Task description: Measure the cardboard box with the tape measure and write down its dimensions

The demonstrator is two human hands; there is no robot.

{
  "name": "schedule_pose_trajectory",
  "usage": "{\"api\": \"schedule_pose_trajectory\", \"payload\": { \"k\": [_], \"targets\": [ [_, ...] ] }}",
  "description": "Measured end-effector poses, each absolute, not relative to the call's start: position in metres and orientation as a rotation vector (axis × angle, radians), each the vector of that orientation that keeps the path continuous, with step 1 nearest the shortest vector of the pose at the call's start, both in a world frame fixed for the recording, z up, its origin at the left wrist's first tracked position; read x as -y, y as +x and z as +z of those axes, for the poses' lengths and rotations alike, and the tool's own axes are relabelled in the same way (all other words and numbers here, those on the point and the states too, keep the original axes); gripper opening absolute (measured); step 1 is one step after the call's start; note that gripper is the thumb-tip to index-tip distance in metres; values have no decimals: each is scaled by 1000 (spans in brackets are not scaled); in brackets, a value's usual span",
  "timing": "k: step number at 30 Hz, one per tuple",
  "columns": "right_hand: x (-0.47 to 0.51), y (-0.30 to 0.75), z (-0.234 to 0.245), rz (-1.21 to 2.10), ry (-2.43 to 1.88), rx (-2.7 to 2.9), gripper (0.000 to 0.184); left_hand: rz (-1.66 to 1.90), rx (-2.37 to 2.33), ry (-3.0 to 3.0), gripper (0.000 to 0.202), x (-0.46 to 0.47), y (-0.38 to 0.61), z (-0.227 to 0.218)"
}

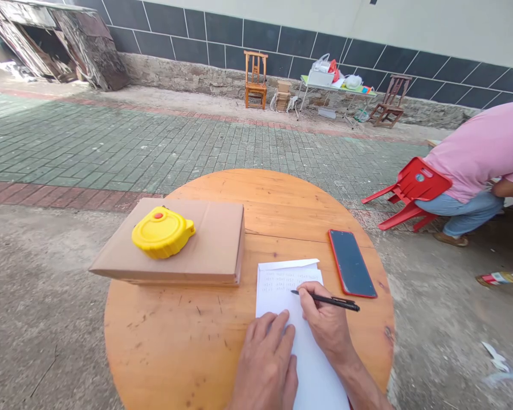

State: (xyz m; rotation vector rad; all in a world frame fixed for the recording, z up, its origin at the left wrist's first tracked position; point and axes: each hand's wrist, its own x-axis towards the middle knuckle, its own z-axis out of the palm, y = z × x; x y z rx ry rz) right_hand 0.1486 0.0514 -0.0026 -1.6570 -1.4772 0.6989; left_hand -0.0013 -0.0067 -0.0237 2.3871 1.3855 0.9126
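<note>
On the round wooden table (183,336) lies a white sheet of paper (316,370) with rows of small handwriting near its top. My right hand (327,324) grips a black pen (333,300), its tip at the written lines. Flat across the paper's left edge rests my left hand (267,359), fingers stretched out and holding nothing. A phone (353,263) with a red edge and dark screen lies right of the paper. To the left is a closed cardboard box (214,239), with a yellow tape measure (160,232) on top.
At the right, a person in a pink shirt (487,148) sits on a red plastic chair (419,185). A bottle (504,277) lies on the ground. Along the far wall stand a wooden chair (255,85), a cluttered small table (342,85) and a darker chair (392,102).
</note>
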Motion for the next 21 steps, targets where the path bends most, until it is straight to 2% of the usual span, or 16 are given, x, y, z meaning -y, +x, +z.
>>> {"api": "schedule_pose_trajectory", "payload": {
  "k": [21],
  "targets": [
    [-50, 151, -7, 695, -1621, 1379, 25, 988, -1397, 2341, 38, 7, 2, -29]
  ]
}}
